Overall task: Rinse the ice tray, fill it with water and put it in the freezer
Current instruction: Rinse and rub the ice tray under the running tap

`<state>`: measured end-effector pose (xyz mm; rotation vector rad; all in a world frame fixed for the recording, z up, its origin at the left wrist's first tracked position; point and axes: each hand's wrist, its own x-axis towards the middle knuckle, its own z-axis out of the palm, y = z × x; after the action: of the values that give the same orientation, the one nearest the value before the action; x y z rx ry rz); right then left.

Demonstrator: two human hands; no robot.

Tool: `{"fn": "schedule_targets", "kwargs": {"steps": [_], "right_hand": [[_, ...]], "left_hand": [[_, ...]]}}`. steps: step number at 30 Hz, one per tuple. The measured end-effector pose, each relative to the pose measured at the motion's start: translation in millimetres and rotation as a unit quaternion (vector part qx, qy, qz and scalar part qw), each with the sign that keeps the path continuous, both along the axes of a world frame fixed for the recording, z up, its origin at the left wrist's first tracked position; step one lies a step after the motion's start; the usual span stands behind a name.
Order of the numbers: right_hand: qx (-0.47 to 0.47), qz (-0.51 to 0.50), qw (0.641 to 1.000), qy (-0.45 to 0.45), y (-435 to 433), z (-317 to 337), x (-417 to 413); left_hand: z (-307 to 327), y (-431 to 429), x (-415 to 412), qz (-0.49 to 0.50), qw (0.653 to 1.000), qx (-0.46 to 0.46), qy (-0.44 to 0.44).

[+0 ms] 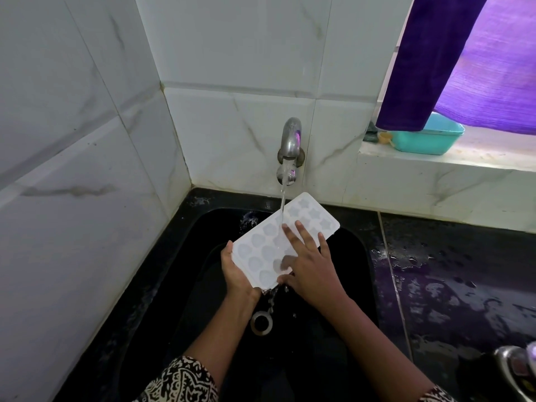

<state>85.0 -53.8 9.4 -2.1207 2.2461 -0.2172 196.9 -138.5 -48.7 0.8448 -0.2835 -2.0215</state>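
Well, the room was a small kitchen corner with white marbled wall tiles on two sides and a black sink set into a black table. The table at the right of the sink was wet, with drops and small pools shining on it. A steel tap came out of the back wall, and a thin stream of water fell from it.

The white ice tray was over the sink, under the tap, and the stream landed on its upper face. Water ran off its near corner and fell toward the round metal drain below.

The left grip held the tray at its near left edge, the thumb on the rim and the fingers curled under it. The right grip was spread flat, with straight fingers lying on top of the tray and holding nothing.

Both forearms came out of sleeves with a black and white pattern.

On the window sill at the right stood a teal plastic tub, with a small yellow cup just beside it. A purple cloth hung in front of the window. At the near right corner of the table was a shiny metal object; I could not tell what it was.
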Motion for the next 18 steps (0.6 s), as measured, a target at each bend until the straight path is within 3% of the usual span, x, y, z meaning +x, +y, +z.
{"fn": "schedule_targets", "kwargs": {"steps": [5,10,18], "right_hand": [[-0.038,-0.063,0.992,-0.101,9,10,-6],[0.005,-0.048,0.995,-0.087,3,11,-1],[-0.003,-0.041,0.996,-0.084,-25,14,-3]], "left_hand": [[-1,6,-6,-0.032,0.999,0.0,0.007],[4,10,-21,-0.075,0.997,0.001,0.031],[21,14,-39,-0.098,0.992,0.006,0.073]]}}
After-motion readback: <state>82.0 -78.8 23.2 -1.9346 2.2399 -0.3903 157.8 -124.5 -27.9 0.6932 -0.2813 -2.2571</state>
